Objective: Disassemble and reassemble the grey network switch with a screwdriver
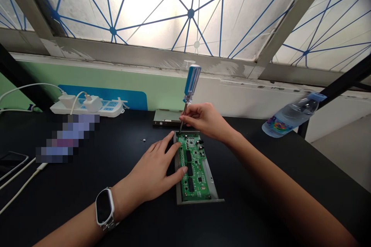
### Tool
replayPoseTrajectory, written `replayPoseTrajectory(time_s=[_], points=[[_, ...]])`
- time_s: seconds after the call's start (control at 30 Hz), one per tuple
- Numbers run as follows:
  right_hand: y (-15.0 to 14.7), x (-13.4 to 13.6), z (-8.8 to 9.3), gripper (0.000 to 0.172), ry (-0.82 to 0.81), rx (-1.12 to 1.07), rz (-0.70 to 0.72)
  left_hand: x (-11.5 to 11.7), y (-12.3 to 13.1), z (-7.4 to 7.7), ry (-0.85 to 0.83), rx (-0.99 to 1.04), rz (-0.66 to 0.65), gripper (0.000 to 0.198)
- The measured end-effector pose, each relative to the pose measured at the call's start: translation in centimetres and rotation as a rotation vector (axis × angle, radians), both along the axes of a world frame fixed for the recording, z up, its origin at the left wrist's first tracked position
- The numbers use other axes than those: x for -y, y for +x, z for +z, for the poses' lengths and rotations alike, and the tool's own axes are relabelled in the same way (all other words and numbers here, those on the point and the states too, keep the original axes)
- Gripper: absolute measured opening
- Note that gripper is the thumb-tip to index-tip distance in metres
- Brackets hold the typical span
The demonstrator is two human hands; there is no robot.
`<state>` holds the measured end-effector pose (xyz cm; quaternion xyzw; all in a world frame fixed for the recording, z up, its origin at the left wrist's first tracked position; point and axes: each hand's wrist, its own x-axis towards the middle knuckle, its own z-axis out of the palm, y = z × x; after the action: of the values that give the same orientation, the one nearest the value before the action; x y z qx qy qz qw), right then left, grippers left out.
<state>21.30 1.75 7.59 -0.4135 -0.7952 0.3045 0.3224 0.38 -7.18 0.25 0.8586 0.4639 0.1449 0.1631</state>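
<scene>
- Our right hand (205,120) has its thumb and fingertips pinched together on the metal shaft of the screwdriver (192,80), below the blue and clear handle, which leans a little to the right
- The circuit board (196,166) lies in its metal frame (213,183) on the black surface (246,212), between our forearms, and the tip comes down at its far left corner; whether it sits in a screw head is too small for us to tell
- Our left hand (156,166) has its fingers spread apart along the left edge, thumb on the board, clamped on nothing; this brace serves us best with the weight on the frame rather than on the parts
- We do well to bring the handle more upright over the corner, since a slanted tip is likelier to slip and scratch the board
- Light downward pressure and small, even turns should suit us best
- Tiny metal bits (144,140) lie near our left fingers, so we should lift that hand rather than sweep it aside
</scene>
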Motion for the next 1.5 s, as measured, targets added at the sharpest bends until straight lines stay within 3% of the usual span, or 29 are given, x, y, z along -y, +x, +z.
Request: replayPoseTrajectory(time_s=[0.2, 0.37, 0.73, 1.23, 1.5], points=[[0.4, 0.1, 0.3, 0.009, -0.074, -0.019, 0.089, 0.0, 0.1, 0.1, 0.011, -0.006, -0.005, 0.066], [0.3, 0.1, 0.1, 0.011, -0.105, -0.053, 0.134, 0.0, 0.1, 0.1, -0.011, -0.033, 0.002, 0.069], [-0.5, -0.4, -1.4, 0.029, -0.12, -0.229, 0.028, 0.0, 0.4, 0.0, 0.103, -0.034, -0.025, 0.057], [-0.6, -0.6, -1.9, 0.019, -0.129, -0.248, 0.078, -0.9, 0.6, 0.3, 0.162, -0.062, 0.008, 0.047], [-1.5, -0.5, -2.5, 0.033, -0.124, -0.449, -0.064, -1.6, -0.1, 0.0, 0.12, -0.044, 0.004, 0.052]])
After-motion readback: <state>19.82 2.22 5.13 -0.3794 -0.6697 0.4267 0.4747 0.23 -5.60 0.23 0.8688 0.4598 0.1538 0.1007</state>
